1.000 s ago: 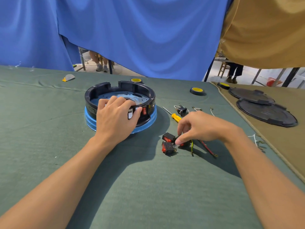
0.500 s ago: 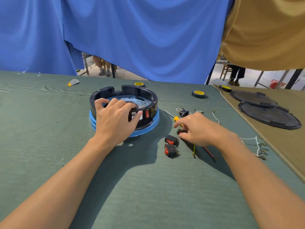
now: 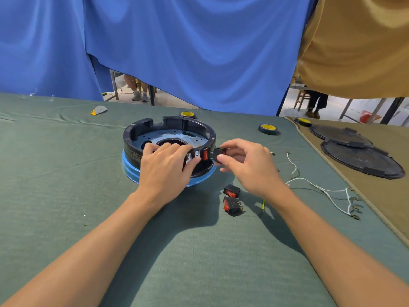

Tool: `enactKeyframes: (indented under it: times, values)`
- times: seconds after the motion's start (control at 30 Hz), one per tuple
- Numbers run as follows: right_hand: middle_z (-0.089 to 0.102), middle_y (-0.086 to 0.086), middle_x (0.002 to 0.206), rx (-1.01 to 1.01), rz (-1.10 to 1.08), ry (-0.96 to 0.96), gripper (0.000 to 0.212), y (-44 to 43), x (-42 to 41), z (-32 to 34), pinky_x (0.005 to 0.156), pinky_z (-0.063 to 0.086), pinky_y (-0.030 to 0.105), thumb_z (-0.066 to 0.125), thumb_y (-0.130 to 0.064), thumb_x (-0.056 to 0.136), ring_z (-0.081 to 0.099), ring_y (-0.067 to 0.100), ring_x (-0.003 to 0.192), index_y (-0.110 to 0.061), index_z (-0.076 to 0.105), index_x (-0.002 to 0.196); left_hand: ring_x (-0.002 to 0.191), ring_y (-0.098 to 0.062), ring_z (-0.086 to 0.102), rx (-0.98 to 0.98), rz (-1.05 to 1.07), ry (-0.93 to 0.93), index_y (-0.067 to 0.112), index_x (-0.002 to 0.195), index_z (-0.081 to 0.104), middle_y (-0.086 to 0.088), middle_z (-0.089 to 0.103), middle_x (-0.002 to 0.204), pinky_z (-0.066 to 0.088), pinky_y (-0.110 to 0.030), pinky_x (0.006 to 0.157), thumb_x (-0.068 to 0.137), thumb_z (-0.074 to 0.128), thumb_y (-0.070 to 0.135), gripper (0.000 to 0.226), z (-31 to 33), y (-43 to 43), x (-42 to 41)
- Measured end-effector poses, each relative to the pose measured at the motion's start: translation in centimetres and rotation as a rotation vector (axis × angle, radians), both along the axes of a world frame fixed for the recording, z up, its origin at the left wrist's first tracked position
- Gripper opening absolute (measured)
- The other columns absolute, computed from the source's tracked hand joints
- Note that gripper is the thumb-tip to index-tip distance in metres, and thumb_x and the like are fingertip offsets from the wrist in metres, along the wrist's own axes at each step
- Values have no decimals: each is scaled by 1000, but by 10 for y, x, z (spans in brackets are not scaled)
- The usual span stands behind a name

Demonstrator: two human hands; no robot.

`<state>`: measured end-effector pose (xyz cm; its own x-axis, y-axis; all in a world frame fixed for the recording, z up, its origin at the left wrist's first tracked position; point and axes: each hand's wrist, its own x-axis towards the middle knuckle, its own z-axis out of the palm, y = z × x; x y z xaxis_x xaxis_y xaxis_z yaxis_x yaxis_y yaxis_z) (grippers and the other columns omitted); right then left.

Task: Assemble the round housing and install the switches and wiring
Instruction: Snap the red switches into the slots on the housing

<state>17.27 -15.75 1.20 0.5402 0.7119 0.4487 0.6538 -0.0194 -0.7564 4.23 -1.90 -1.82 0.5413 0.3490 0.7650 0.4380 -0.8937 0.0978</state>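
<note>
Obs.: the round black plastic housing (image 3: 132, 138), open side up on a pale blue ring base, stands on the green cloth-covered table (image 3: 66, 196) directly in front of the person. The left hand (image 3: 164, 167) grips its near rim, fingers hooked over the top and thumb pressed on the outer wall. The right hand (image 3: 247, 167) pinches a small black rocker switch with a red face (image 3: 219, 152) between thumb and fingertips. It is held just beside the outer wall; I cannot tell whether it touches. One red-faced seated switch (image 3: 205, 155) is already in the wall, between the left thumb and the held one. Two loose black-and-red switches (image 3: 231, 204) lie on the cloth near the right wrist. Thin white wires with metal terminals (image 3: 327, 191) lie further right, untouched. Judgement: the step in hand is fitting the next switch; wiring is not yet begun. To do it well, turn the rocker switch so its terminals lead inward and its face matches the seated neighbour. Square the body to the cut-out before pushing, then press evenly on both ends until the clips catch. The left hand should brace against the push so the housing does not skate on the cloth, thumb kept out of the opening. I cannot see the target cut-out, so alignment may need checking by feel.
</note>
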Motion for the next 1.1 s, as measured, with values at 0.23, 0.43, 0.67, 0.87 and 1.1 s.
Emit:
enactKeyframes:
  times: [0.23,0.43,0.67,0.87,1.1]
  values:
    - [72,-2,79,-41,-17,-37,13,14,-18,0,83,56,41,73,-16,84,69,15,75,-17,72,97,89,-24,67,-16,-98,68,12,117,68,0,73,96,39,-41,83,85,66,48,48,1,6,-9]
    - [69,-13,75,-90,-103,-210,14,19,-24,-4,77,30,-5,72,-26,85,60,-6,68,-21,73,98,88,-21,65,-9,-115,62,16,115,68,2,73,97,37,-39,80,80,56,62,59,1,5,-8]
    - [69,-10,76,-31,-131,-291,14,21,-27,-7,75,26,-9,71,-20,86,57,-8,68,-16,74,98,84,-20,66,-7,-121,34,16,112,70,3,73,93,37,-37,78,83,45,65,62,2,4,-8]
    - [65,-11,76,-32,-104,-285,18,27,-26,-8,70,45,6,72,-18,84,63,6,71,-17,69,102,82,-21,66,-13,-124,34,15,112,70,2,73,92,35,-36,76,83,63,55,50,2,4,-7]
    - [72,-6,81,-118,-173,-377,10,32,-25,-7,77,52,34,70,-29,84,66,15,82,-23,70,92,80,-22,67,-44,-119,2,15,109,72,1,74,88,34,-36,76,80,56,55,52,2,1,-5]
